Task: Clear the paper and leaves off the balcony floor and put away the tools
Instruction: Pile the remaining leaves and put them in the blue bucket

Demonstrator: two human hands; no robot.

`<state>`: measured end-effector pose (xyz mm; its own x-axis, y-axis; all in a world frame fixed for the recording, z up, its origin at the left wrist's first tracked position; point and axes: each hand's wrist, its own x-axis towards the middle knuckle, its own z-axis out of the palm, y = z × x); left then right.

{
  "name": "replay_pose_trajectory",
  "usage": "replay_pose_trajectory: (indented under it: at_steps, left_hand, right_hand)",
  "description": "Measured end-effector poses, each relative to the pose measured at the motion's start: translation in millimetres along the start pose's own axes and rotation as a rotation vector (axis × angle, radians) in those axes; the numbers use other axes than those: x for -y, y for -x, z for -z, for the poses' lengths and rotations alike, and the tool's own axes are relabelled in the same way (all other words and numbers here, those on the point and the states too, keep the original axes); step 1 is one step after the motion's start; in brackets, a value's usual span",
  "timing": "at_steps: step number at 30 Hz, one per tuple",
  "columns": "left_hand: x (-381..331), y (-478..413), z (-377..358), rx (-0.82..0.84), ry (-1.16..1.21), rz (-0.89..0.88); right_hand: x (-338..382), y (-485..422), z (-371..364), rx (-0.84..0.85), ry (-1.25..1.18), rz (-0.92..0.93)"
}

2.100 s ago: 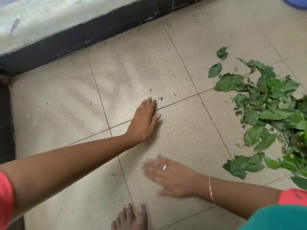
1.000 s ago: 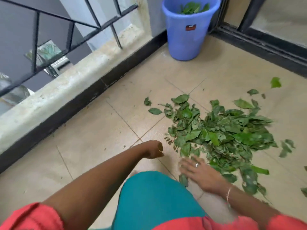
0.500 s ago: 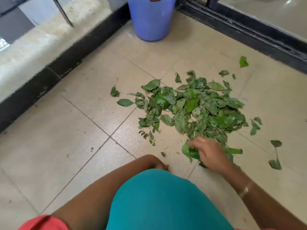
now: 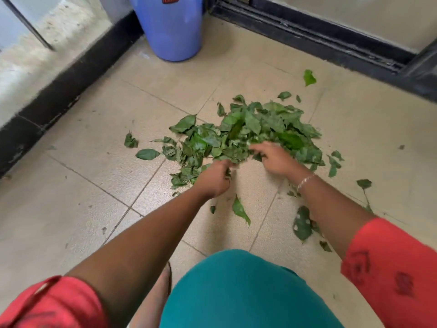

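Head view: a blue bin stands far left of centre on the tiled floor. The left hand curls its fingers round the near edge of the leaves, heaped mid-floor. The right hand, a bracelet on its wrist, pushes bent fingers into the heap; its grip is too blurred to tell. Stray leaves lie around.

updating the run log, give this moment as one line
phase: gathering | left hand: at leaf pile edge | right hand: in pile | grip: unclear | blue bin: beyond pile
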<state>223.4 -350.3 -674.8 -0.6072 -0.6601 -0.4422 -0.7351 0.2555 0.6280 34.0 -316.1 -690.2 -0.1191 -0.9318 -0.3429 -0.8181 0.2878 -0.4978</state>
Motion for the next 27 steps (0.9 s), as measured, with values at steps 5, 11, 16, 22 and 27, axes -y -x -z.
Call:
replay_pose_trajectory:
  at_steps: [5,11,16,22,27]
  left_hand:
    - [-22.0,11.8,-15.7,0.539,0.059,0.117]
    - [-33.2,23.3,-58.6,0.847,-0.049,0.181]
    - [-35.0,4.6,-46.0,0.41,0.059,-0.029]
    - [-28.5,-4.5,-8.8,-0.406,0.247,0.163]
    - [6.0,19.5,-8.0,-0.591,0.279,0.752]
  right_hand:
    - [-10.9,59.6,22.4,-0.088,-0.166,-0.036]
    - [-91.8,212.4,-25.7,0.34,-0.046,-0.285]
    - [-83.1,163.2,-20.8,0.207,0.016,-0.223]
    - [-23.1,83.0,-4.0,-0.132,-0.176,-0.109]
    - [54.8,99.5,-84.2,0.405,-0.165,0.189]
